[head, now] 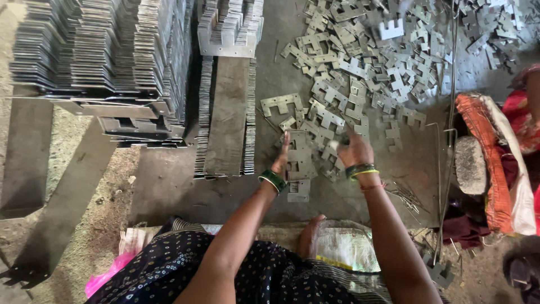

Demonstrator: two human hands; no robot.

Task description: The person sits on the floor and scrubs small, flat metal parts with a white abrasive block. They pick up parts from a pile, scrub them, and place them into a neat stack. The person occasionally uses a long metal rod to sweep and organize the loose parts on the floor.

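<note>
I see a grey concrete floor (236, 194) carrying tall stacks of metal plates (101, 62), a lower stack (228, 112), scattered notched metal pieces (365, 62) and a stone (469, 164).

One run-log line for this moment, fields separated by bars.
left hand: edge against plate stack | right hand: over loose plates | floor: tall stacks at left

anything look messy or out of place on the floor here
Yes: the loose metal plates lie scattered every way across the floor, unlike the neat stacks at left. The left hand and right hand work a small uneven pile.
</note>
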